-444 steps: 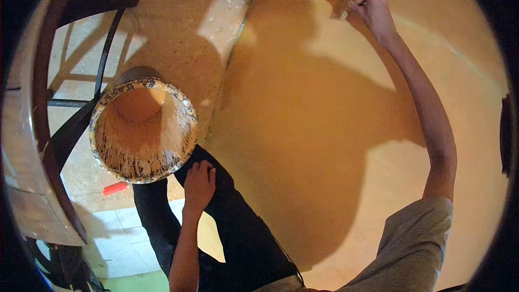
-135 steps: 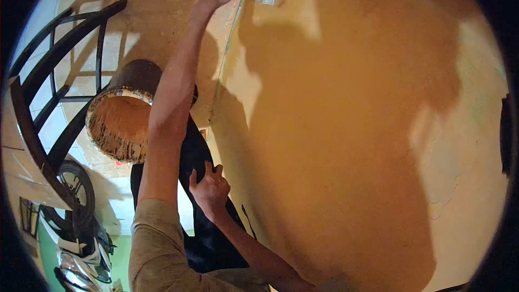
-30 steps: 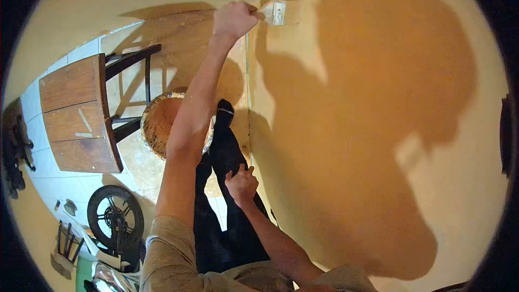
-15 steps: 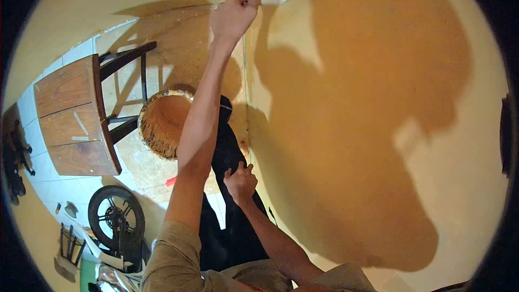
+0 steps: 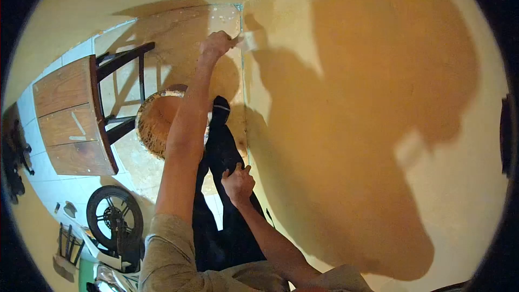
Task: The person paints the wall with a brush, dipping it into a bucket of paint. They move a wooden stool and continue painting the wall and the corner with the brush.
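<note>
My left hand [image 5: 217,45] is closed on a small pale flat piece [image 5: 249,41], blurred, at the yellow wall beside the floor-wall seam. My left arm reaches up across the view, over part of the round basin [image 5: 155,121] with orange-brown contents. My right hand [image 5: 239,185] is lower down, over my dark trouser leg near the wall, its fingers loosely curled and a little apart, with nothing seen in them.
A brown wooden stool [image 5: 70,119] with dark legs lies at the left. Below it stands a black wheel [image 5: 114,217]. The yellow wall [image 5: 459,200] fills the right side and carries a large shadow. My dark foot [image 5: 220,111] is beside the basin.
My left hand has come down from higher on the wall towards the seam, with the pale piece in it. The right hand is almost still.
</note>
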{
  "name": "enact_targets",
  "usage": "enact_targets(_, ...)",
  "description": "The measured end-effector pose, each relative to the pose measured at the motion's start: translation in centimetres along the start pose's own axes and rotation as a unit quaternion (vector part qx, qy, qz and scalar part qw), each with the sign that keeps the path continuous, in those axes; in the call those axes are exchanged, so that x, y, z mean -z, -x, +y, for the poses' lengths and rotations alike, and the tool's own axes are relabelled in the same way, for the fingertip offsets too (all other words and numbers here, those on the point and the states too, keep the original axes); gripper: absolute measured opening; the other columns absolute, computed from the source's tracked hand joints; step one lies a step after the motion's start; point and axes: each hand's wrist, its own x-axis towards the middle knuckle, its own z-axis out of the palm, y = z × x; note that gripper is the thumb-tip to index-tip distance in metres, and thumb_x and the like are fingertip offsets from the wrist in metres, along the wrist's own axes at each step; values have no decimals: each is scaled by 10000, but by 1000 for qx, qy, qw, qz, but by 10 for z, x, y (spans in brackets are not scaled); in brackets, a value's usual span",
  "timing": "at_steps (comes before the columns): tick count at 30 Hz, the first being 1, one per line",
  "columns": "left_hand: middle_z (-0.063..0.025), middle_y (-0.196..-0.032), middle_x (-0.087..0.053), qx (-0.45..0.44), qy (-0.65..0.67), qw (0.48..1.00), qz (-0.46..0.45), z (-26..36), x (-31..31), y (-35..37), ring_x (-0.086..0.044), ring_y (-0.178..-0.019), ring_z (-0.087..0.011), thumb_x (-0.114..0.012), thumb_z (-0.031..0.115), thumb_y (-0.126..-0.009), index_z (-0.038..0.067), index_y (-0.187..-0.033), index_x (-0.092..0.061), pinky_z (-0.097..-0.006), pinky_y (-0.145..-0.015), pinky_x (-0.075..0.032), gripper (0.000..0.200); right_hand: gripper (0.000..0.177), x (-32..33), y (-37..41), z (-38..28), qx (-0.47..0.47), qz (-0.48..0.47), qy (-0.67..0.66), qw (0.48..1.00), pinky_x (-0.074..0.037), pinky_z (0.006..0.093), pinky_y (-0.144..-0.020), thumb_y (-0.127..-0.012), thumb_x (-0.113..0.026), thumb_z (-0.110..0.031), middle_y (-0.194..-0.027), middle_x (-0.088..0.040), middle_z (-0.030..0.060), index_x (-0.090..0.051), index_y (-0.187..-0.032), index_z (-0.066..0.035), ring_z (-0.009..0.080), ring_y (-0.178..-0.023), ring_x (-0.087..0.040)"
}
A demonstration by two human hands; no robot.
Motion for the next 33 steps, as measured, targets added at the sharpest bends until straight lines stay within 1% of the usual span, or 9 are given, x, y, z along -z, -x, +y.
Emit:
enact_targets(5, -125, -977, -736, 2, -152, 982, 108, 53, 34, 27, -710, -915, -308, -541, 664, -862, 120, -926, -767, -420, -800, -562, 593, 378, 2, 2, 2, 11, 11, 0, 1000, -573, 443, -578, -802, -668, -313, -921, -597, 238, -624, -990, 11, 367, -662, -683)
enact_targets(11, -57, -645, -624, -99, 266, 951, 125, 98, 91, 70, -600, -595, -131, -615, 598, -878, 34, -932, -742, -295, -548, -463, 580, 381, 0, -1, 4, -2, -10, -9, 1000, -572, 449, -577, -807, -671, -316, -908, -596, 236, -628, -983, 19, 370, -667, -684)
enact_targets(13, 1, -566, -498, -259, 635, 728, -20, 102, 83, 65, -451, -512, -61, -667, 553, -874, 34, -927, -738, -225, -483, -339, 527, 382, -1, -2, 6, 3, -6, -7, 1000, -573, 448, -580, -808, -673, -318, -908, -595, 236, -629, -983, 18, 369, -666, -684)
enact_targets(17, 13, -621, -556, -229, 501, 831, -83, 91, 63, 37, -496, -561, -66, -667, 582, -863, 62, -947, -720, -211, -510, -355, 530, 395, 0, -2, 10, 17, 4, -12, 1000, -572, 446, -579, -804, -679, -330, -904, -592, 233, -631, -991, 15, 369, -662, -684)
enact_targets(20, -18, -634, -571, -111, 439, 888, -79, 56, 1, -4, -503, -586, -75, -652, 614, -856, 64, -938, -723, -228, -534, -408, 561, 396, 0, -2, 10, 13, 7, 6, 1000, -572, 444, -577, -802, -679, -328, -900, -592, 229, -634, -994, 17, 368, -661, -684)
enact_targets(22, -101, -734, -663, 38, 211, 973, -87, 11, -13, -25, -624, -688, -145, -661, 620, -834, 69, -971, -743, -290, -629, -508, 574, 403, 0, -3, 13, 14, 8, -8, 1000, -572, 456, -580, -793, -679, -327, -904, -598, 243, -633, -995, 18, 384, -660, -682)
enact_targets(25, -150, -944, -726, 45, -39, 997, 43, -1, -10, -14, -704, -847, -282, -641, 612, -846, 51, -965, -742, -410, -734, -556, 583, 409, -2, -3, 16, 11, 3, -19, 1000, -571, 469, -585, -784, -680, -325, -902, -603, 256, -632, -999, 20, 400, -659, -680)
enact_targets(26, -97, -967, -741, 61, -116, 986, 102, 4, -13, -11, -705, -939, -300, -604, 659, -825, 151, -905, -775, -433, -815, -546, 542, 410, -3, -3, 16, 10, 0, -20, 1000, -572, 469, -586, -784, -680, -324, -897, -604, 255, -632, -1000, 21, 400, -660, -680)
enact_targets(33, -105, -819, -724, -68, -27, 981, 182, 94, 71, 45, -706, -808, -305, -599, 645, -842, 146, -933, -774, -437, -760, -547, 537, 386, 6, -8, 13, 16, -5, -2, 1000, -578, 441, -582, -793, -672, -315, -934, -602, 241, -635, -988, 15, 371, -677, -686)
